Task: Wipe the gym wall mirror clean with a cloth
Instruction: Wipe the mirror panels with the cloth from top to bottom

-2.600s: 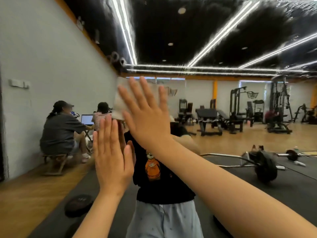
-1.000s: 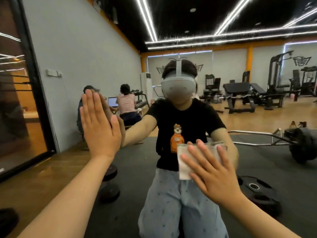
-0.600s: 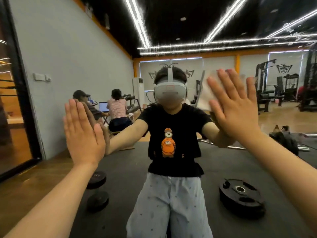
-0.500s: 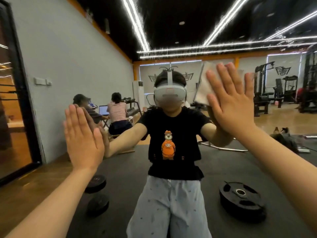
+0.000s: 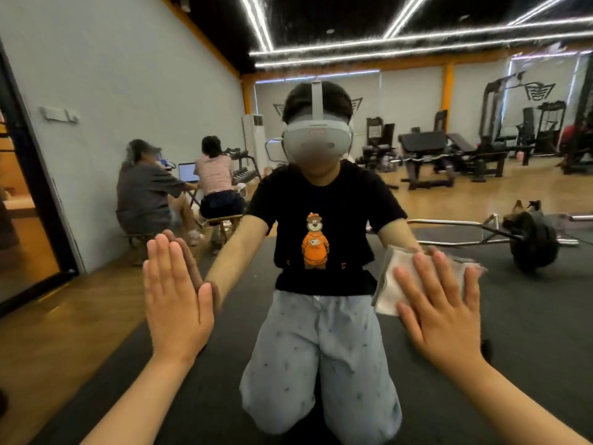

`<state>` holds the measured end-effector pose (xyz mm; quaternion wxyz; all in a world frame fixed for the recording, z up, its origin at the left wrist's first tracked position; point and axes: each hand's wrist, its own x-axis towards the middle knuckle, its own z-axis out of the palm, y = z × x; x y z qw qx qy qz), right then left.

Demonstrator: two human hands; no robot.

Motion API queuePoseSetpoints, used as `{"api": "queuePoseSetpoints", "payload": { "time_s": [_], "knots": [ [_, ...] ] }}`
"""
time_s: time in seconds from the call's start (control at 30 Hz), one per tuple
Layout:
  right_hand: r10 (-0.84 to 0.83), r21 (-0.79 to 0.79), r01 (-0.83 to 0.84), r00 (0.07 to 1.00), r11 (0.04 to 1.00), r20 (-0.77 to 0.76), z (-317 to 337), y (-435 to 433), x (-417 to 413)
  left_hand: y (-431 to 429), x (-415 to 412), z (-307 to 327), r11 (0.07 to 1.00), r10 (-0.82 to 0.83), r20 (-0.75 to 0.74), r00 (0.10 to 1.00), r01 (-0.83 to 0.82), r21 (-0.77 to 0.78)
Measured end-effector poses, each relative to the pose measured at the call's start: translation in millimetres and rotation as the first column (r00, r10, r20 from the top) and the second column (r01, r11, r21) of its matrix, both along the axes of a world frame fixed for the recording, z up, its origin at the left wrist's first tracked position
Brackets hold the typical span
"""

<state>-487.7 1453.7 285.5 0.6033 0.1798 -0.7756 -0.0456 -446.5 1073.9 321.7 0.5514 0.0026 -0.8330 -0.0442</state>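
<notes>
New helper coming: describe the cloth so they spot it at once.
Face the wall mirror. Low on its right, the right hand presses a white cloth flat to the glass. It is the only pale crumpled square there; the left hand is bare.

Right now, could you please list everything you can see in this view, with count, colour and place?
mirror: one, fills the view ahead, gym reflected in it
cloth: one, white, flat against the mirror under the right hand
headset: one, grey, on the reflected person's head, centre
seated people: two, grey top and striped top, reflected left
laptop: one, lit screen, between them
barbell: one, black plates, on the dark mat, right
gym machines: several, black, far right background
left hand: one, flat on the mirror, left
right hand: one, fingers straight, pressing the cloth, right
</notes>
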Motion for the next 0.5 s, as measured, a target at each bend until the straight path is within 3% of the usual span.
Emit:
{"api": "queuePoseSetpoints", "payload": {
  "time_s": [0.27,0.5],
  "knots": [
    [0.075,-0.291,-0.055,0.996,0.955,0.057,7.9,-63.1,7.8,-1.1,-7.4,-1.9,1.0,-0.026,-0.066,0.997,0.025,-0.007],
    [0.122,-0.002,-0.122,0.991,0.993,0.057,40.3,-172.0,13.2,-5.9,-0.6,1.5,0.995,-0.096,-0.025,0.995,0.095,-0.037]
  ]
}}
